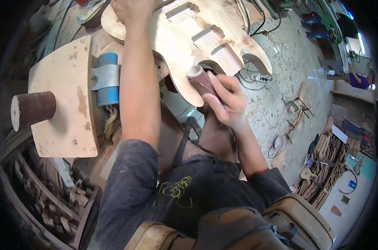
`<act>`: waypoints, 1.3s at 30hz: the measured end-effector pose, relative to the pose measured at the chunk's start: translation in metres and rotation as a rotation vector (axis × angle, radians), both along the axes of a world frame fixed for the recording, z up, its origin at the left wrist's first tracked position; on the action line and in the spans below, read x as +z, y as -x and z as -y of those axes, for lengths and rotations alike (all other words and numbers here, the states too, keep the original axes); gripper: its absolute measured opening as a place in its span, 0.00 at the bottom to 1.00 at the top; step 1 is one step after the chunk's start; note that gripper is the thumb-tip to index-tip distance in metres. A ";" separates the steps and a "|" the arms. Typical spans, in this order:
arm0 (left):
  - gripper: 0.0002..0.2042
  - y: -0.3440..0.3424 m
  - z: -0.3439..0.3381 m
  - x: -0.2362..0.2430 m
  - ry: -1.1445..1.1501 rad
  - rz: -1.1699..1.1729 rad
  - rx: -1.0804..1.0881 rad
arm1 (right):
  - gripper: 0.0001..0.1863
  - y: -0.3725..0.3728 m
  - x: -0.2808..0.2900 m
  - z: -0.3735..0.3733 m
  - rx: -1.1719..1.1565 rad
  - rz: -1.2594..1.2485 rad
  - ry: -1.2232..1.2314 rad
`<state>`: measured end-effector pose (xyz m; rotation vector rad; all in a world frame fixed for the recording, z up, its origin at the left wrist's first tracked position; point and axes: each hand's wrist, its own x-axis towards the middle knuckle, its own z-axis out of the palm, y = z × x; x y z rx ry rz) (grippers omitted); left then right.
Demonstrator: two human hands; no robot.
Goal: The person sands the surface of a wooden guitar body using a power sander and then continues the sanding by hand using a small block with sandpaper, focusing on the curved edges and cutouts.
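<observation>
A pale wooden guitar body (pixel 174 50) with routed cavities lies in front of me, one horn pointing toward my lap. My right hand (pixel 230 100) is closed around a brown sanding cylinder (pixel 203 81), apparently wrapped in sandpaper. The cylinder's pale end touches or nearly touches the body's inner curve near the horn; exactly where they meet is hidden. At the top edge, my left hand (pixel 132 8) is on the far left part of the guitar body. Its fingers are mostly cut off by the picture's edge.
Left stands a wooden board (pixel 64 104) with a brown round knob (pixel 34 109) and a blue cylinder (pixel 108 79) strapped beside it. A crate (pixel 82 221) of wood scraps sits lower left. Cables (pixel 255 81), a clamp (pixel 295 106) and stacked wood strips (pixel 322 166) are right; people work farther off.
</observation>
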<state>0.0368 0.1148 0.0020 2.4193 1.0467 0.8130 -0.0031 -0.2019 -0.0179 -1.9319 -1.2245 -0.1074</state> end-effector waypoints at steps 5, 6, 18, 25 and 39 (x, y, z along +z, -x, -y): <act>0.24 -0.008 -0.004 0.007 0.044 0.003 0.038 | 0.24 0.009 -0.015 0.030 0.005 -0.023 0.006; 0.24 -0.007 -0.004 0.008 -0.006 -0.010 0.003 | 0.23 0.002 -0.012 0.024 0.029 0.058 -0.021; 0.37 -0.018 -0.027 -0.019 -0.055 -0.207 0.017 | 0.23 0.004 0.036 0.005 -0.493 -0.007 -0.151; 0.38 -0.022 -0.026 -0.019 -0.051 -0.200 0.026 | 0.23 0.033 0.002 -0.015 -0.290 0.010 -0.108; 0.36 -0.027 -0.034 -0.032 -0.101 -0.091 0.002 | 0.23 0.002 0.023 -0.048 -0.398 0.271 0.006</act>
